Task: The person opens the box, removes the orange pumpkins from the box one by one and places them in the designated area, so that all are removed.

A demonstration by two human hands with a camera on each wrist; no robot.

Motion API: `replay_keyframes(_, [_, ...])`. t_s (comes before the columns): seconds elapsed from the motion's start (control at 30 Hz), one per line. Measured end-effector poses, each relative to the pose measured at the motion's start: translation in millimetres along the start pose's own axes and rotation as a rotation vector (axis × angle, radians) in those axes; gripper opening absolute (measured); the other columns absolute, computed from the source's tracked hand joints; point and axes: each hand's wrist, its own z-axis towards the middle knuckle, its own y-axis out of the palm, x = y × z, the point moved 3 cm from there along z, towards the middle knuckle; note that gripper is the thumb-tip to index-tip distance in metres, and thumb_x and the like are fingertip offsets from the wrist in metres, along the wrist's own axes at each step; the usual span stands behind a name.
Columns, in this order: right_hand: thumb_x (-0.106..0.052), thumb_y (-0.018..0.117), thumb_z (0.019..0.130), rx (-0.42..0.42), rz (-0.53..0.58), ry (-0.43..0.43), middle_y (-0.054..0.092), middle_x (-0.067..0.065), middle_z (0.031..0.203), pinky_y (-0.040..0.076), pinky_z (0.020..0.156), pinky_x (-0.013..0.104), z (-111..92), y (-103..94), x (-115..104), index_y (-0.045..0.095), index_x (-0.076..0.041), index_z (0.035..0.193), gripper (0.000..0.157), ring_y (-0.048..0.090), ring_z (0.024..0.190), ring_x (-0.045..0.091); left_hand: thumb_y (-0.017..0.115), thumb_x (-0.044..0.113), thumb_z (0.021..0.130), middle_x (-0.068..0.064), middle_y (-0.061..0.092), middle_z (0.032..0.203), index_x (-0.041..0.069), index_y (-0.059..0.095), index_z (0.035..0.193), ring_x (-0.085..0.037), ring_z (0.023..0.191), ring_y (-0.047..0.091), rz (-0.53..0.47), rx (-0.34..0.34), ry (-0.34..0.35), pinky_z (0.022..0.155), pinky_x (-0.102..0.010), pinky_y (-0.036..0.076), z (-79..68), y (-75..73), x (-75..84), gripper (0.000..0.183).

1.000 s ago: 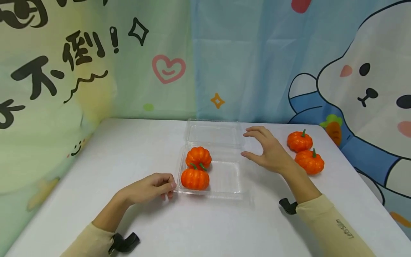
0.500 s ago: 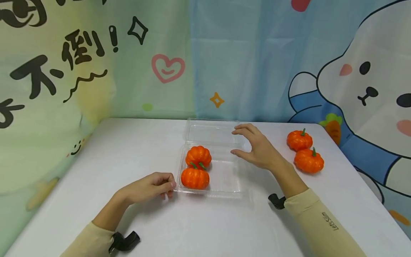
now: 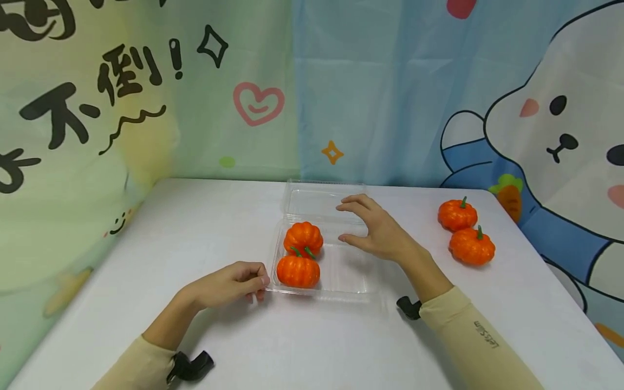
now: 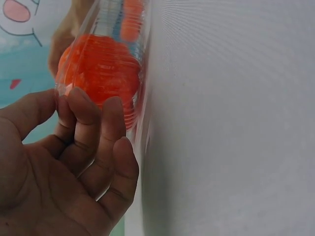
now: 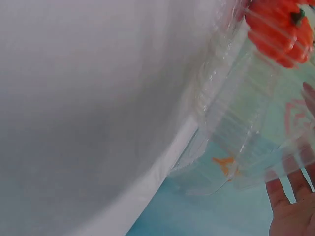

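A clear plastic clamshell box (image 3: 343,271) lies on the table with its lid (image 3: 317,203) folded back. Two small orange pumpkins with green stems, a front pumpkin (image 3: 298,272) and a rear pumpkin (image 3: 303,238), sit in its left half. My left hand (image 3: 234,283) is at the front left corner; the left wrist view shows the thumb and index fingertip pinching the rim (image 4: 61,81). Over the right half of the box hovers my right hand (image 3: 377,230), thumb and fingers spread apart with nothing between them. The right wrist view shows its fingers (image 5: 278,194) beyond the clear wall.
Two more pumpkins, one farther back (image 3: 457,214) and one nearer (image 3: 472,246), stand at the table's right side. Behind the white table (image 3: 312,346) hangs a printed curtain (image 3: 380,97). Each sleeve carries a black wrist camera, the left camera (image 3: 192,366) close over the tabletop.
My right hand has moved left from beside the box to over its right half, fingers still apart. The left hand keeps its place at the corner, and the pumpkins have not moved.
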Motion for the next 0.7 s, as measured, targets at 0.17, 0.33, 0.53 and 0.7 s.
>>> replay_keyframes(0.17, [-0.022,0.084,0.088,-0.045,-0.006,0.007,0.050,0.009,0.145,0.047,0.109,0.048,3,2.2,-5,0.059,-0.012,0.138,0.056,0.048,0.135,0.028,0.052,0.019,0.108,-0.013,0.066,0.087,0.001,0.061,0.096,-0.030,0.085,0.062,0.011,-0.010,0.012,0.077,-0.030,0.056,0.4,-0.3,0.7,0.023])
replay_keyframes(0.33, [-0.022,0.084,0.088,-0.090,-0.003,0.023,0.049,0.010,0.147,0.048,0.108,0.049,6,5.8,-8,0.058,-0.016,0.142,0.060,0.047,0.136,0.029,0.052,0.019,0.108,-0.013,0.066,0.087,0.003,0.061,0.095,-0.030,0.085,0.062,0.020,-0.007,0.028,0.077,-0.031,0.056,1.4,-0.2,0.7,0.022])
replay_keyframes(0.53, [-0.023,0.083,0.089,-0.137,0.008,0.008,0.048,0.009,0.148,0.048,0.108,0.047,11,13.8,-13,0.056,-0.019,0.146,0.063,0.048,0.137,0.029,0.052,0.019,0.108,-0.011,0.066,0.087,0.003,0.061,0.095,-0.029,0.085,0.062,0.024,-0.008,0.017,0.077,-0.032,0.056,1.7,0.0,0.9,0.023])
replay_keyframes(0.7, [-0.020,0.084,0.088,-0.160,0.013,-0.014,0.048,0.010,0.148,0.049,0.107,0.048,13,20.1,-18,0.056,-0.019,0.146,0.065,0.049,0.136,0.030,0.052,0.020,0.108,-0.010,0.066,0.086,0.003,0.061,0.095,-0.028,0.085,0.062,0.027,-0.007,0.004,0.077,-0.032,0.056,0.9,-0.1,1.9,0.023])
